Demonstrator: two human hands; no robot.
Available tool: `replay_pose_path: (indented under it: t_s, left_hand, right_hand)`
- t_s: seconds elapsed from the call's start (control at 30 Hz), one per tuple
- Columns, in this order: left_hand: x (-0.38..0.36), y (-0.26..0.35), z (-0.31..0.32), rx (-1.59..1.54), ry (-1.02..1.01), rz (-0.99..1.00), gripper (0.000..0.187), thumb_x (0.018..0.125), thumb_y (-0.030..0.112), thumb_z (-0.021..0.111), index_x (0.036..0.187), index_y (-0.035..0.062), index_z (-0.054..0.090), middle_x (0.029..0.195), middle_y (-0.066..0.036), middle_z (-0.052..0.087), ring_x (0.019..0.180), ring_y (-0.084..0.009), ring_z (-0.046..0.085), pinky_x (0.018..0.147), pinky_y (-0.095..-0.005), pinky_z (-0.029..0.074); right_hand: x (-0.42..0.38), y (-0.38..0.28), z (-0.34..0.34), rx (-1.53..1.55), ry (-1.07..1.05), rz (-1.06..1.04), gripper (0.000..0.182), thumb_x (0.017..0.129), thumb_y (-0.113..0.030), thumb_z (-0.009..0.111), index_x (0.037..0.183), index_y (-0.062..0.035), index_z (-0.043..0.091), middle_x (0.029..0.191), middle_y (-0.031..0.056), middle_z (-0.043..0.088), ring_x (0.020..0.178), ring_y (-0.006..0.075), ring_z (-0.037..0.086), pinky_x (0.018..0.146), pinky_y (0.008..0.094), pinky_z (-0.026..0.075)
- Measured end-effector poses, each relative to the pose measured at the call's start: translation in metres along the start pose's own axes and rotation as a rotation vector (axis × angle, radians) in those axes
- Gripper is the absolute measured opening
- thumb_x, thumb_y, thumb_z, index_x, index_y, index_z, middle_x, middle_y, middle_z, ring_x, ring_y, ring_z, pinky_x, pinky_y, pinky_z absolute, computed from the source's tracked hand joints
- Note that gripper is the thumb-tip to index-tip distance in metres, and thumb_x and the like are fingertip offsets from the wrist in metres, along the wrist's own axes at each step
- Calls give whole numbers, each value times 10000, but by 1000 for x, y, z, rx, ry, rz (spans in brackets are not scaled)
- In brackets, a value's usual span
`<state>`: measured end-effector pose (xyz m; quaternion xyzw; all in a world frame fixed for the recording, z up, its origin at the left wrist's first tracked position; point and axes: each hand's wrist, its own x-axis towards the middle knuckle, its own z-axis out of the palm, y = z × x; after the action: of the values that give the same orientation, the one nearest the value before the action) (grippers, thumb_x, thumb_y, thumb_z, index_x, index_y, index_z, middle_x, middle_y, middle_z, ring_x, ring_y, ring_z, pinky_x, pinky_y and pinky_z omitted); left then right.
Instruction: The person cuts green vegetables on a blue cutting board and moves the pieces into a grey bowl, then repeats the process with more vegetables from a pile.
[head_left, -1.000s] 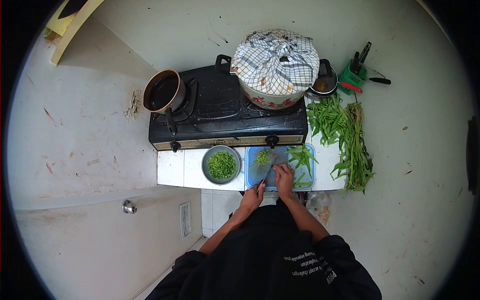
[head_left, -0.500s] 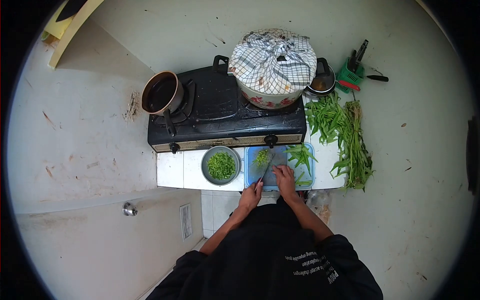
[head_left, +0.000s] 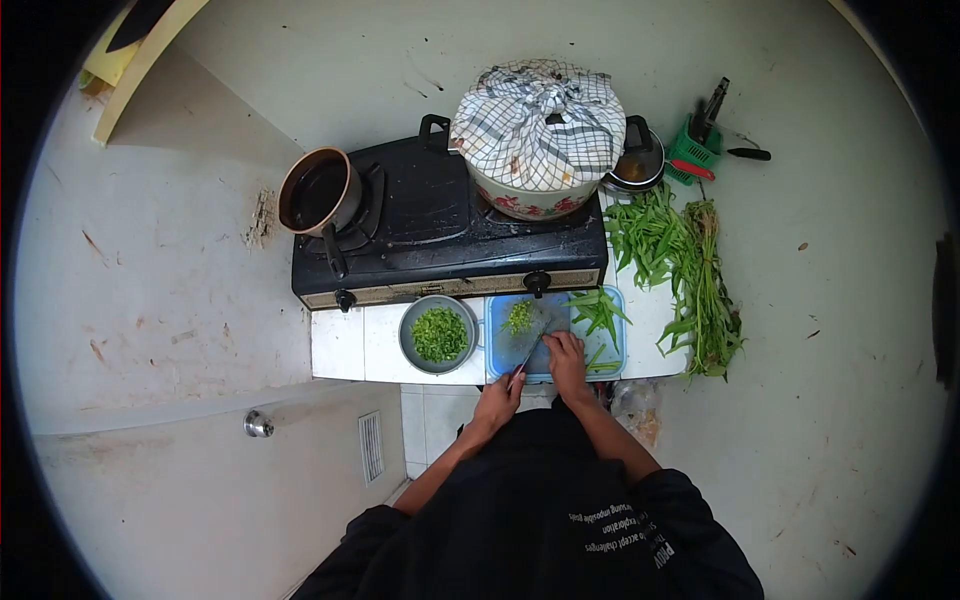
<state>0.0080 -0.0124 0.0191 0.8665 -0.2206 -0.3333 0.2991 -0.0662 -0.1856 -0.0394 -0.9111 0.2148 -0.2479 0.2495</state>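
My left hand is closed around the handle of a knife, its blade slanting up and to the right over a blue-rimmed cutting board. My right hand is on the board by the blade, fingers bent and pressed together; whatever is under the fingertips is hidden. A small heap of chopped greens lies at the board's upper left. Long green leaves and a few cut stems lie at its right side. Left of the board, a grey bowl holds finely chopped greens.
Behind the board stands a black gas stove, carrying a saucepan and a large cloth-covered pot. Leafy stalks lie on the counter's right end. Beyond them, a green basket holds utensils. Walls close in both sides.
The whole view has shifted slightly left. The knife blade sits a little lower on the board, near the right fingertips. Both hands keep nearly the same pose.
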Motion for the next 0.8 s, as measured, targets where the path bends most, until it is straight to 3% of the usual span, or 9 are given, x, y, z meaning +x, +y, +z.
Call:
replay_pose_path:
  t_s: [0.27, 0.8]
  left_hand:
    - [12, 8, 13, 32, 53, -19, 502, 1027, 457, 489, 1040, -17, 653, 855, -348, 660, 867, -551, 640, 770, -613, 504]
    - [2, -11, 7, -49, -15, 24, 527, 1035, 463, 489, 1000, -35, 654, 822, -337, 650, 882, -526, 649, 748, -543, 512]
  right_hand:
    - [1, -8, -2, -44, 21, 81, 255, 797, -19, 660, 1028, -102, 726, 1007, 52, 621, 976, 257, 600, 845, 409, 416]
    - [2, -8, -1, -36, 61, 110, 167, 834, -62, 695, 986, -124, 728, 974, 39, 633, 942, 247, 605, 829, 413, 420]
